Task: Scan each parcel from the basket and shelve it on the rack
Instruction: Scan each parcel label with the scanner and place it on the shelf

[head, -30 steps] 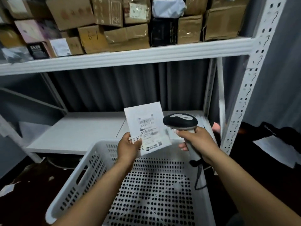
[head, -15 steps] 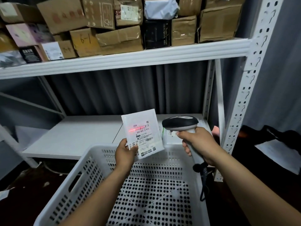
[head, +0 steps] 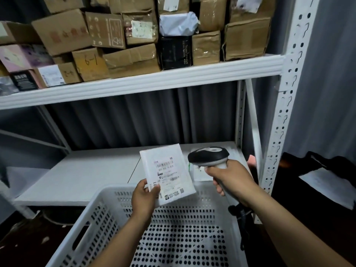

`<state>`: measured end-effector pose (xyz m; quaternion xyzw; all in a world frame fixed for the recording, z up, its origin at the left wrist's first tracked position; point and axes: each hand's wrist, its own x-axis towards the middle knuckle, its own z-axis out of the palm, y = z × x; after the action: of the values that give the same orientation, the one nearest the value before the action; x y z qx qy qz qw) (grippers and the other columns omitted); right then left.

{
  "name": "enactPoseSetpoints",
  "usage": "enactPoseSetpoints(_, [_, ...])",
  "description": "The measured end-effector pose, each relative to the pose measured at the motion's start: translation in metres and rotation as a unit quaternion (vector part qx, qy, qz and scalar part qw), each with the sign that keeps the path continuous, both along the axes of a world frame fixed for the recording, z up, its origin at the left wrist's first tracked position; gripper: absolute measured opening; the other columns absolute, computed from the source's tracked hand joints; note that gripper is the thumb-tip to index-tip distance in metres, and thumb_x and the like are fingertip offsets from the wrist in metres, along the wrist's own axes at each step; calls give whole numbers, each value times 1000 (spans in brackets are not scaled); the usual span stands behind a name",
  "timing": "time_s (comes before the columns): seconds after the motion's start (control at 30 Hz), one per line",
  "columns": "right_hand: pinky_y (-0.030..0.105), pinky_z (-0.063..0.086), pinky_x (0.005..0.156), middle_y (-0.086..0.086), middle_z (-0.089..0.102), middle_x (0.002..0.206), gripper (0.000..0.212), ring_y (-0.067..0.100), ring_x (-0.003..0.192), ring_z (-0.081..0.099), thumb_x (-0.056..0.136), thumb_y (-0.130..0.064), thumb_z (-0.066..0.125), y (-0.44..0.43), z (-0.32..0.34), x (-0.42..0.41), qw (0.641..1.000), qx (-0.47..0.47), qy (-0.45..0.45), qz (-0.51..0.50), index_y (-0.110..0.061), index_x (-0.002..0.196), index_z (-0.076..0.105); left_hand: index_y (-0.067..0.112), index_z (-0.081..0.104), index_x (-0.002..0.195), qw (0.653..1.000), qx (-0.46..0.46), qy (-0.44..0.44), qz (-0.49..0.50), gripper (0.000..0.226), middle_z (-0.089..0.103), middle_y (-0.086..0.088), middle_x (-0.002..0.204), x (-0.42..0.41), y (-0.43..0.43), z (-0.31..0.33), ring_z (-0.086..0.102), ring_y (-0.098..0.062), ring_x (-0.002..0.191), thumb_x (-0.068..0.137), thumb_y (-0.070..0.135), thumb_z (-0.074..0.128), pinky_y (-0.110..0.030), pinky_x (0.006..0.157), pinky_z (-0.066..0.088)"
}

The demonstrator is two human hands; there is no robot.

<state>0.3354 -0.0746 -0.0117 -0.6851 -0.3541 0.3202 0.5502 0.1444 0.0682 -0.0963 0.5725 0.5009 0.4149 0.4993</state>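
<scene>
My left hand [head: 144,197] pinches the lower left corner of a flat white parcel [head: 169,170], its printed label with barcodes facing me. My right hand [head: 229,180] grips the handle of a black and white barcode scanner [head: 209,155], whose head sits just right of the parcel and points at it. No red scan line shows on the label. Both are held above the far rim of a white perforated basket [head: 107,201], which shows no parcels inside. The white rack [head: 134,85] stands behind.
The rack's upper shelf is packed with several cardboard boxes [head: 133,60] and a white bag. The lower shelf [head: 77,172] is a bare white board with a paper slip at its right end. A perforated upright [head: 287,105] stands at right. The scanner cable [head: 242,228] hangs down.
The red scan line seen on the label half a second ago is gone. The view has tilted up, showing more of the upper shelf. Both hands keep their hold.
</scene>
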Motion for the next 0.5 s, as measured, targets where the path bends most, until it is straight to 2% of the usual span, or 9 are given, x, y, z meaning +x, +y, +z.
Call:
enactPoseSetpoints(0.1, [27, 43, 45, 4, 59, 55, 18, 18, 41, 53, 85, -20, 67, 11, -8, 11, 999, -11, -27, -40, -3, 87, 62, 13, 58, 104, 999, -17, -7, 34, 13, 71, -14, 100, 4, 19, -10, 70, -30, 84, 92, 9, 61, -46, 71, 60])
enactPoseSetpoints(0.2, [27, 45, 46, 4, 62, 59, 18, 14, 40, 54, 85, -24, 67, 26, -22, 25, 995, -26, -58, -71, -7, 88, 62, 9, 55, 115, 997, -38, -21, 65, 21, 67, -17, 103, 17, 48, -19, 67, -35, 87, 94, 9, 59, -41, 65, 58])
enactPoseSetpoints(0.33, [27, 46, 47, 6, 65, 64, 18, 13, 39, 55, 83, -26, 67, 56, -44, 42, 990, -63, -87, -87, -9, 88, 63, 2, 48, 132, 992, -72, -32, 94, 40, 62, -20, 118, 38, 100, -38, 64, -40, 102, 94, 9, 60, -50, 80, 56])
enactPoseSetpoints(0.43, [29, 50, 53, 7, 67, 73, 16, 20, 50, 60, 83, -26, 69, 87, -55, 63, 982, -102, -140, -81, -13, 84, 61, 4, 47, 133, 992, -78, -9, 102, 44, 61, -14, 117, 56, 143, -59, 62, -38, 104, 93, 11, 63, -52, 87, 54])
enactPoseSetpoints(0.5, [31, 52, 62, 6, 67, 79, 18, 23, 64, 63, 81, -29, 70, 113, -67, 77, 973, -121, -182, -71, -14, 86, 61, 4, 49, 132, 993, -65, 30, 91, 44, 61, -12, 118, 70, 173, -76, 62, -36, 105, 92, 12, 64, -42, 83, 54])
